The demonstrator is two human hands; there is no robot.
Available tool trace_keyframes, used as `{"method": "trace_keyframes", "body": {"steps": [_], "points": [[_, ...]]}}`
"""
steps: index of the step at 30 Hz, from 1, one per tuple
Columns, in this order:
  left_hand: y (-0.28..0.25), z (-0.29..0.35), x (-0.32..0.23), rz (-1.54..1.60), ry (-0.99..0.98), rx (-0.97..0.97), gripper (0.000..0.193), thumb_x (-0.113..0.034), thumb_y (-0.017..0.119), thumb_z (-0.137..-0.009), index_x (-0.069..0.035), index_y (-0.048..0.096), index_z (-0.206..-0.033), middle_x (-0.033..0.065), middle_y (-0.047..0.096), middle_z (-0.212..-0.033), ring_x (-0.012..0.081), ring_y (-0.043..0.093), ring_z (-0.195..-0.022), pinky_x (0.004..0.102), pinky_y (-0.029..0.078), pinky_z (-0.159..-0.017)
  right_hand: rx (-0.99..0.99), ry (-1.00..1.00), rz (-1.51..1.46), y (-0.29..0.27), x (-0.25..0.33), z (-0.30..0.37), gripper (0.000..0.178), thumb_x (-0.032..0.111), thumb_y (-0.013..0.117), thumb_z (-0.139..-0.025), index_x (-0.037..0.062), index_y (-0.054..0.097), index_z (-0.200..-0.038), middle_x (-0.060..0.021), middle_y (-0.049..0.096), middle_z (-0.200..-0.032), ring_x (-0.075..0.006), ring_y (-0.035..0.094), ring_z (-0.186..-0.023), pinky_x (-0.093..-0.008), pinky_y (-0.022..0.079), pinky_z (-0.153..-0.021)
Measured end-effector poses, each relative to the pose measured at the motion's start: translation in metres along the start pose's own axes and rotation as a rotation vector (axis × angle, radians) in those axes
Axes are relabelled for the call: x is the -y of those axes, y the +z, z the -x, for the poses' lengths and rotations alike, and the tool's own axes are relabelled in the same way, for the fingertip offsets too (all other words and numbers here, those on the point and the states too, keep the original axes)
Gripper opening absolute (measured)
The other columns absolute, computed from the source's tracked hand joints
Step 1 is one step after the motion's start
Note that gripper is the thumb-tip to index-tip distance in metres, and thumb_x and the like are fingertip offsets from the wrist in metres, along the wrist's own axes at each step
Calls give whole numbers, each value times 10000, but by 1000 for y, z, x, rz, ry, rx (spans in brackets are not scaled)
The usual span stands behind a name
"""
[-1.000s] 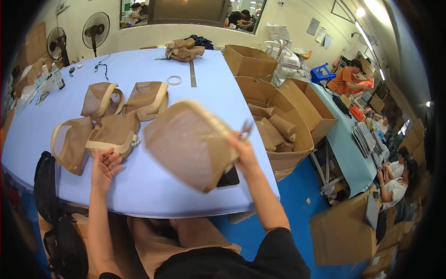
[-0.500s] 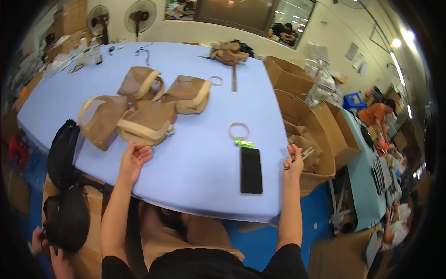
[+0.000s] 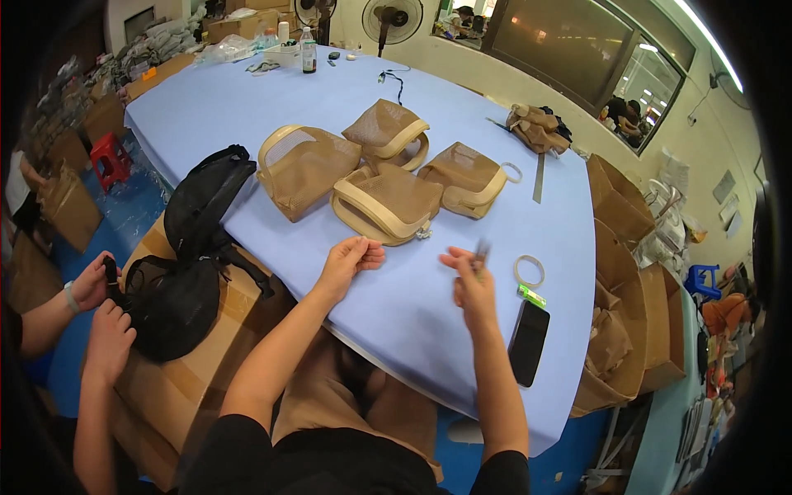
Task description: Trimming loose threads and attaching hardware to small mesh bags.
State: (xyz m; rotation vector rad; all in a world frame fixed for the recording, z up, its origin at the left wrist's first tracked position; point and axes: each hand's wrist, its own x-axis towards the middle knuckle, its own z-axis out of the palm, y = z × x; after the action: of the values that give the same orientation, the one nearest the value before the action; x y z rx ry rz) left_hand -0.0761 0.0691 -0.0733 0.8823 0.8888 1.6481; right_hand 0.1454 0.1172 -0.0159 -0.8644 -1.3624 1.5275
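Observation:
Several brown mesh pouches with beige trim lie grouped on the blue-covered table. The nearest mesh pouch has a curved zip-like opening and a small pale tag at its right corner. My left hand is at this pouch's front edge, thumb and fingertips pressed together; whatever they pinch is too small to make out. To the right, above the table, my right hand grips small scissors, blurred by motion. Right of that hand lie a beige tape ring, a green lighter-like item and a black phone.
A black backpack stands at the table's left edge on a cardboard box. Another person's hands hold its strap. Open cartons line the right edge. A metal ruler and bunched brown fabric lie farther back.
The view has swung left. My right hand has brought the scissors from the table's right edge in toward the nearest pouch. My left fingers have closed. The other person's hands have reached the backpack strap.

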Motion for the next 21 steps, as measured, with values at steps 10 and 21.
{"method": "trace_keyframes", "body": {"steps": [10, 21], "points": [[44, -36, 6, -1248, 554, -137, 380, -342, 623, -716, -48, 606, -955, 125, 558, -1024, 308, 450, -1010, 409, 291, -920, -168, -88, -33, 3, -42, -12, 307, 218, 473, -874, -2, 504, -1086, -102, 605, -861, -16, 343, -421, -162, 282, -365], [50, -17, 5, -69, -55, 329, 393, -246, 506, -849, 32, 501, -1126, 120, 531, -1123, 216, 488, -1052, 329, 373, -902, -409, -77, -182, -45, -36, -26, 421, 302, 461, -883, -36, 447, -1134, -159, 569, -993, -12, 306, -402, -169, 280, -366]]}}
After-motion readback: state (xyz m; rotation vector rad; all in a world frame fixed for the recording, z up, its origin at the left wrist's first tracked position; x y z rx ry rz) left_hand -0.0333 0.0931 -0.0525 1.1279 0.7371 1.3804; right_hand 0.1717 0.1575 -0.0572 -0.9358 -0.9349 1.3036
